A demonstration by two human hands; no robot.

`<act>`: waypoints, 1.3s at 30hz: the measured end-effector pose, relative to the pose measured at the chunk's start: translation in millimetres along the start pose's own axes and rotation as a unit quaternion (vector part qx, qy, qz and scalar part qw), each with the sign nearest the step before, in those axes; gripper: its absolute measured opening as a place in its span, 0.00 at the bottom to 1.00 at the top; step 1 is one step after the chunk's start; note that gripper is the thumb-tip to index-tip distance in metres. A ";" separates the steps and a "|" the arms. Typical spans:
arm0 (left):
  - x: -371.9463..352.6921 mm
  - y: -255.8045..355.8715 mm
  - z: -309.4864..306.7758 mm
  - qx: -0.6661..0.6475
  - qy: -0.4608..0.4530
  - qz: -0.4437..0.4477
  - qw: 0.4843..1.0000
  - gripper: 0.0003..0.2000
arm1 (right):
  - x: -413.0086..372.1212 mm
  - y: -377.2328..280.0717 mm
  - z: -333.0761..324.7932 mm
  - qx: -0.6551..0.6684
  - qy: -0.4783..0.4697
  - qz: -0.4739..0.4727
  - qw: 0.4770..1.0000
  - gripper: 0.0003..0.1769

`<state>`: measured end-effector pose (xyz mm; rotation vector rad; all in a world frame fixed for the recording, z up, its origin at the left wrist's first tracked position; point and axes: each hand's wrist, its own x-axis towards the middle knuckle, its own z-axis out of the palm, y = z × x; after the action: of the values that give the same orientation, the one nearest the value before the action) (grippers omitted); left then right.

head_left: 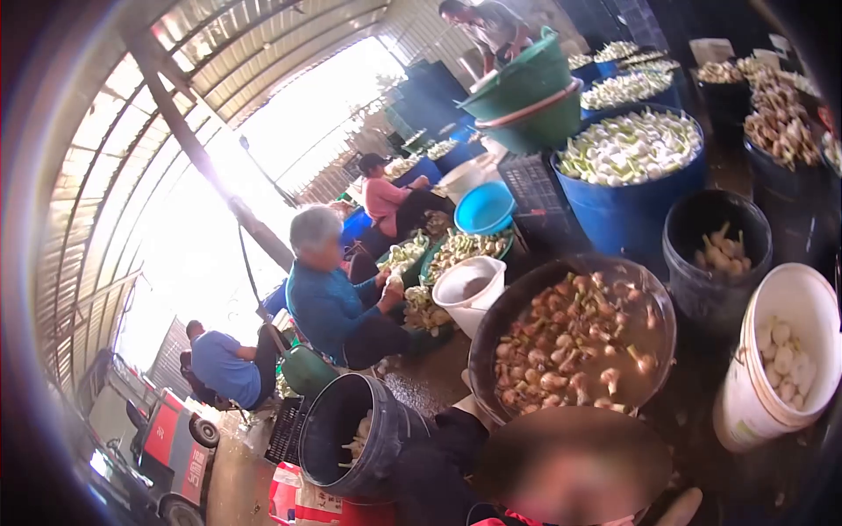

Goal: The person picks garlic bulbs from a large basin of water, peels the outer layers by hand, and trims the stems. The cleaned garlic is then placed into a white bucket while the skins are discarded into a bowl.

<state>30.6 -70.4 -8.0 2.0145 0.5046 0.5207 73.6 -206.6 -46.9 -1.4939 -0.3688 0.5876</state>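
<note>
1. Red vehicle (pixel 180 443): located at far left.
2. Person in blue shirt (pixel 226 364): seated, turned away.
3. Person in teal top (pixel 329 298): seated beside heaped bulbs.
4. Black bucket (pixel 329 430): tilted in view; pale bulbs are contained.
5. White pail (pixel 478 309): positioned near the left rim of the wide tub.
6. Wide tub (pixel 668 324): brownish bulbs (pixel 561 342) are held in murky water. The near edge is covered by a blurred patch (pixel 570 465). The wearer's left and right hands cannot be made out; their state cannot be told.
7. Blue barrel (pixel 605 215): filled with pale, green-stemmed bulbs (pixel 631 145).
8. Dark bucket (pixel 715 302): several bulbs are contained.
9. White bucket (pixel 744 408): whitish bulbs (pixel 789 364) are contained.
</note>
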 end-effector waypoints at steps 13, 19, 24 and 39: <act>27.6 -28.0 -40.5 -0.296 -0.125 -0.165 0.932 0.45 | 9.0 -46.6 19.4 0.114 -0.062 0.129 0.983 0.15; 0.8 10.0 -32.2 -0.083 -0.105 -0.060 0.989 0.43 | -4.0 -66.8 22.7 -0.057 -0.124 0.109 0.985 0.19; 28.8 24.0 -42.8 -0.372 0.041 -0.339 0.863 0.27 | 3.6 -20.9 2.6 0.214 -0.038 0.071 0.973 0.11; 7.8 44.8 -55.1 -0.510 -0.044 -0.344 0.787 0.31 | -0.8 -64.7 -6.5 0.038 -0.046 -0.148 0.987 0.39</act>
<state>12.9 -47.7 57.3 0.7157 0.6605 0.1490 85.5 -211.0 16.9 -1.3108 -0.6210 0.4285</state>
